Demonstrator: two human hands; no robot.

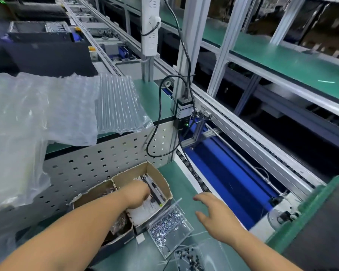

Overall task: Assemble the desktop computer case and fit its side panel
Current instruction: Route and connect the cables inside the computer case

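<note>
Computer case [45, 45] sits far off at 11 o'clock. Left hand [138, 194] digs in cardboard box [160, 178], grip hidden; right hand [216, 214] hovers spread, empty. Risk: forearm knocking screw tray [169, 227], spilling fasteners.

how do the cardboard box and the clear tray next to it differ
The cardboard box is brown, opaque and tall-walled; the clear tray is see-through and shallow. The box holds white packets and dark parts, with the left hand reaching inside; the tray holds small silver washers or nuts, untouched. Both sit open-topped on the green bench.
</note>
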